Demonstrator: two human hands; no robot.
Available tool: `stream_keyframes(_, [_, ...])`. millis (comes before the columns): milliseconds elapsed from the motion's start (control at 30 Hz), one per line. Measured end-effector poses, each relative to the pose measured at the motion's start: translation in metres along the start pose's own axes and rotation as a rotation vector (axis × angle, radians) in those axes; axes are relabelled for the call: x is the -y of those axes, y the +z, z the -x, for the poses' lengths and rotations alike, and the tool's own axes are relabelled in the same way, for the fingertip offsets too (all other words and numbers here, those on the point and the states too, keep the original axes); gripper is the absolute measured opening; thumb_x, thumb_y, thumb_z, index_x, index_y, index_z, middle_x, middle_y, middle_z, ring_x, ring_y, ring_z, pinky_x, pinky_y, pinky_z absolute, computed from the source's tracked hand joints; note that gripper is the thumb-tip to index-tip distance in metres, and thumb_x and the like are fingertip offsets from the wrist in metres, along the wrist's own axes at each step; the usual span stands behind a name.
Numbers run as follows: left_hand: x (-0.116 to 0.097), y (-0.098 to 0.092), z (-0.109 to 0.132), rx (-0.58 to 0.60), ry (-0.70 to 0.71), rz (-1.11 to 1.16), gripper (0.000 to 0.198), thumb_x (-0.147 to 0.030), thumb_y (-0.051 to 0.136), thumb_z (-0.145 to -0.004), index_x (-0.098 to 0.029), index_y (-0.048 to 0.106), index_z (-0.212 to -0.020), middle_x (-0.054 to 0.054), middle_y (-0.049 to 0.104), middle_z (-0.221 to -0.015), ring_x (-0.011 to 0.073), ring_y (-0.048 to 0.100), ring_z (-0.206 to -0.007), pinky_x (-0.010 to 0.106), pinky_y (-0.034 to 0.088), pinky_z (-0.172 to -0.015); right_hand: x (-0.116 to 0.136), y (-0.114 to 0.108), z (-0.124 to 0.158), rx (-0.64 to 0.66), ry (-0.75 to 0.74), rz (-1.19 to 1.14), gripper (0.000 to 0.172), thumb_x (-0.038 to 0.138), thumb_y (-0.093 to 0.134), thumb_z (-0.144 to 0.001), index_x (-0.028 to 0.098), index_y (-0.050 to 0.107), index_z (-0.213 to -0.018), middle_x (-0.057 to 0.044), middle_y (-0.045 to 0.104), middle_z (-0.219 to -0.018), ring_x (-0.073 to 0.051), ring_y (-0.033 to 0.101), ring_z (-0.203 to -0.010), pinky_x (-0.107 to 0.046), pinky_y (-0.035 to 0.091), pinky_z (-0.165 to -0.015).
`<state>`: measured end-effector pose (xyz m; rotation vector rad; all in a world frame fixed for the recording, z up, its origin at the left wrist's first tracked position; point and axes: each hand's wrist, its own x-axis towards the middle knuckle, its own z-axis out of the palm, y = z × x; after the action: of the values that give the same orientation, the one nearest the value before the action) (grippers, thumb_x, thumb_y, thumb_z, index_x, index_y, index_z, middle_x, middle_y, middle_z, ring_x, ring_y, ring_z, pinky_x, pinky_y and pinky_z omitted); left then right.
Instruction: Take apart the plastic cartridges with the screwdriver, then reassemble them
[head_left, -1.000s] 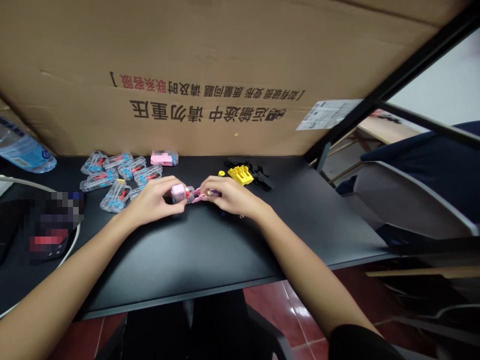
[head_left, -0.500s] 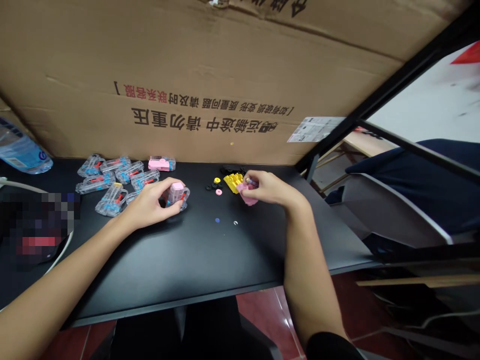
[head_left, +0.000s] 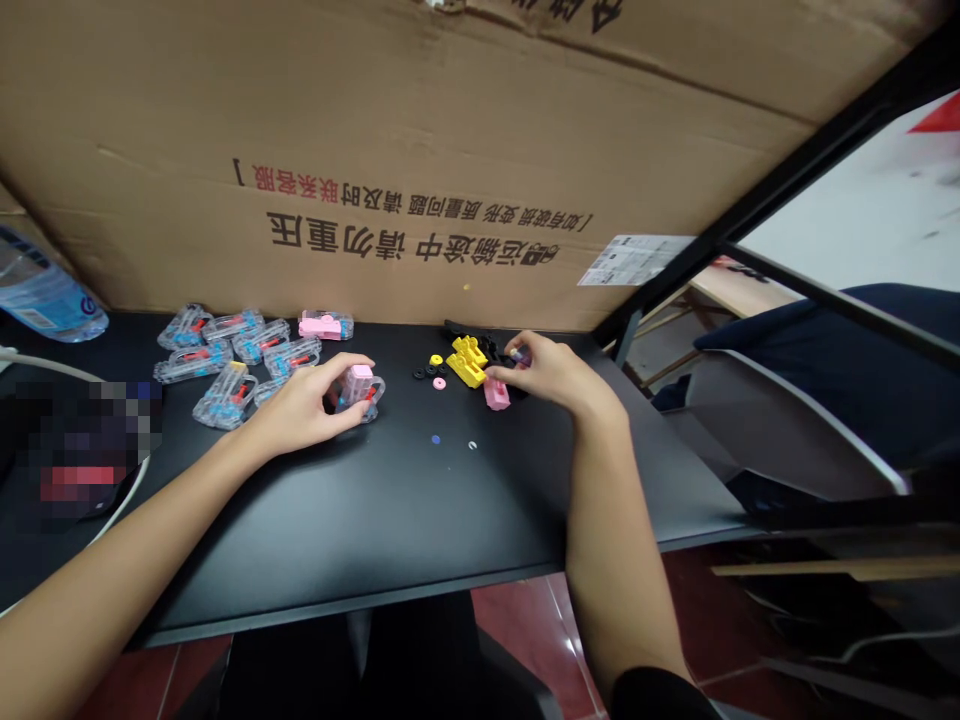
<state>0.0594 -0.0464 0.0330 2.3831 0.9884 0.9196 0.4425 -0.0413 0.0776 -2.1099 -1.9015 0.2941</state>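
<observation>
My left hand is shut around a clear plastic case holding a pink block and red and blue parts. My right hand pinches a small purple-tipped part between its fingertips. Just below those fingers, a pink plastic piece rests on the desk. Yellow plastic parts lie against the hand's fingers, with black parts partly hidden behind them. Small black, yellow and pink rings lie to their left.
Several clear cases and a pink piece in a case lie on the black desk, backed by an upright cardboard box. A water bottle lies far left; a chair stands right.
My right hand has moved slightly right and down. The pink piece now sits lower, on the desk, and the yellow parts have shifted. My left hand and its case have barely moved.
</observation>
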Motion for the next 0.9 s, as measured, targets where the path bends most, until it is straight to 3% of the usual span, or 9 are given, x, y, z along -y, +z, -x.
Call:
stream_keyframes(133, [0.002, 0.002, 0.001, 0.010, -0.044, 0.101, 0.060, -0.041, 0.072, -0.097, -0.023, 0.053, -0.152, 0.004, 0.076, -0.101, 0.0179, 0.074, -0.075, 0.030, 0.063, -0.069, 0.016, -0.001, 0.003, -0.240, -0.092, -0.079, 0.032, 0.054, 0.072, -0.092, 0.024, 0.071, -0.103, -0.009, 0.077, -0.094, -0.027, 0.069, -0.084, -0.037, 0.048, -0.074])
stream_keyframes(233, [0.002, 0.003, 0.000, 0.011, -0.031, 0.141, 0.049, -0.044, 0.071, -0.099, -0.022, 0.061, -0.142, 0.010, 0.076, -0.119, 0.0193, 0.077, -0.085, 0.033, 0.067, -0.075, 0.037, 0.006, 0.008, -0.288, -0.212, -0.187, 0.024, 0.046, 0.068, -0.096, 0.023, 0.073, -0.098, -0.008, 0.077, -0.089, -0.025, 0.069, -0.081, -0.036, 0.048, -0.074])
stream_keyframes(333, [0.001, 0.004, -0.001, 0.014, -0.010, 0.141, 0.036, -0.047, 0.068, -0.102, -0.021, 0.069, -0.127, 0.011, 0.075, -0.127, 0.0207, 0.077, -0.094, 0.032, 0.067, -0.076, 0.063, 0.022, 0.017, -0.242, -0.316, -0.273, 0.020, 0.040, 0.065, -0.098, 0.023, 0.074, -0.096, -0.006, 0.077, -0.083, -0.023, 0.069, -0.076, -0.035, 0.049, -0.073])
stream_keyframes(467, [0.000, 0.004, -0.001, 0.023, 0.000, 0.155, 0.038, -0.045, 0.067, -0.104, -0.022, 0.068, -0.134, 0.011, 0.075, -0.130, 0.0219, 0.077, -0.101, 0.032, 0.067, -0.077, 0.096, 0.049, 0.034, -0.014, -0.575, -0.342, 0.018, 0.036, 0.066, -0.102, 0.022, 0.076, -0.104, -0.006, 0.081, -0.093, -0.022, 0.074, -0.083, -0.033, 0.051, -0.078])
stream_keyframes(533, [0.002, 0.004, -0.001, 0.031, 0.032, 0.100, 0.037, -0.042, 0.067, -0.104, -0.022, 0.067, -0.135, 0.011, 0.076, -0.129, 0.0239, 0.076, -0.107, 0.037, 0.066, -0.087, 0.107, 0.061, 0.043, 0.076, -0.659, -0.299, 0.021, 0.039, 0.069, -0.102, 0.021, 0.076, -0.111, -0.007, 0.082, -0.098, -0.022, 0.074, -0.086, -0.033, 0.050, -0.079])
stream_keyframes(667, [0.006, 0.003, 0.000, 0.044, 0.149, -0.078, 0.030, -0.031, 0.064, -0.105, -0.020, 0.068, -0.133, 0.013, 0.074, -0.133, 0.0293, 0.067, -0.129, 0.049, 0.056, -0.113, 0.113, 0.077, 0.049, 0.152, -0.671, -0.205, 0.017, 0.034, 0.071, -0.103, 0.021, 0.076, -0.111, -0.006, 0.082, -0.097, -0.022, 0.075, -0.086, -0.031, 0.049, -0.079])
stream_keyframes(767, [0.007, 0.001, -0.001, 0.046, 0.154, -0.169, 0.028, -0.028, 0.062, -0.106, -0.021, 0.068, -0.132, 0.012, 0.074, -0.134, 0.0291, 0.064, -0.132, 0.050, 0.053, -0.115, 0.112, 0.080, 0.048, 0.154, -0.650, -0.198, 0.016, 0.033, 0.071, -0.103, 0.020, 0.076, -0.111, -0.005, 0.081, -0.091, -0.020, 0.074, -0.081, -0.030, 0.048, -0.077])
stream_keyframes(900, [0.009, -0.003, -0.002, 0.019, 0.073, -0.306, 0.028, -0.034, 0.059, -0.108, -0.020, 0.069, -0.131, 0.012, 0.074, -0.136, 0.0301, 0.064, -0.132, 0.050, 0.052, -0.116, 0.111, 0.082, 0.048, 0.186, -0.740, -0.256, 0.030, 0.031, 0.072, -0.102, 0.022, 0.075, -0.131, -0.005, 0.083, -0.098, -0.019, 0.075, -0.081, -0.029, 0.051, -0.080])
